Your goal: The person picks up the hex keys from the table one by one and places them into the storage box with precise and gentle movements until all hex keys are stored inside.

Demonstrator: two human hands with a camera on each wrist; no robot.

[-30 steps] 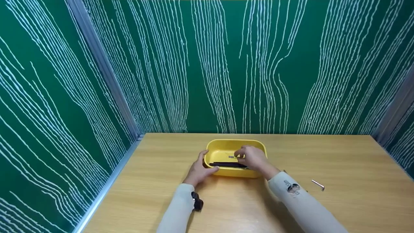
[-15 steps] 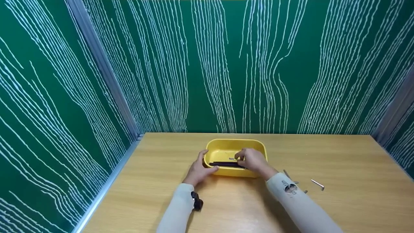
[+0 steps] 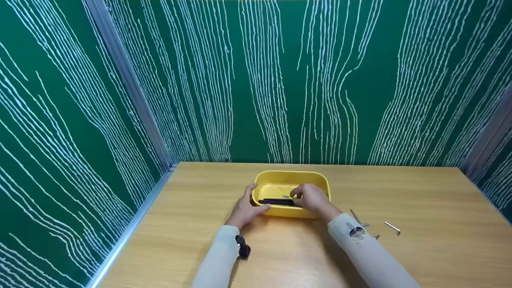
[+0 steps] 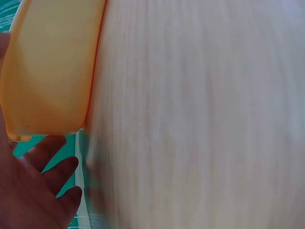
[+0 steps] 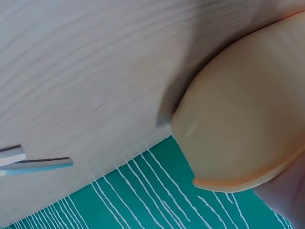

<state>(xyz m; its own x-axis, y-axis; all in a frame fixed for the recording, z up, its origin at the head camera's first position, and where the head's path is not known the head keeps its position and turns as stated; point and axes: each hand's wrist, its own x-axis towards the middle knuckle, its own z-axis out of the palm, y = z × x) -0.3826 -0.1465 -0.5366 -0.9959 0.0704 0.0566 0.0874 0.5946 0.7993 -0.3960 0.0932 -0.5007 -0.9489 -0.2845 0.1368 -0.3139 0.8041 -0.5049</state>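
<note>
A yellow plastic box (image 3: 288,211) stands near the far side of the table. My left hand (image 3: 245,210) holds its left end, thumb at the front rim and a finger at the left rim; in the left wrist view the other fingers (image 4: 57,174) spread beside the box's end. My right hand (image 3: 314,198) reaches inside, fingers bent down, pinching a small silver metal piece (image 3: 285,196) whose end pokes out to the left. Dark, slim sticks (image 3: 274,201) lie along the box's front wall, partly covered by the right hand.
Right of the box, an L-shaped metal key (image 3: 355,218) and a twisted metal rod with a bent end (image 3: 392,227) lie on the wooden table (image 3: 192,208). Another metal end (image 3: 376,237) shows beside the right sleeve. Green walls with white lines (image 3: 256,80) enclose the table.
My right hand has shifted slightly down inside the box, and the silver piece sits lower. The right forearm moved left, uncovering metal pieces on the table. My left hand stays on the box.
</note>
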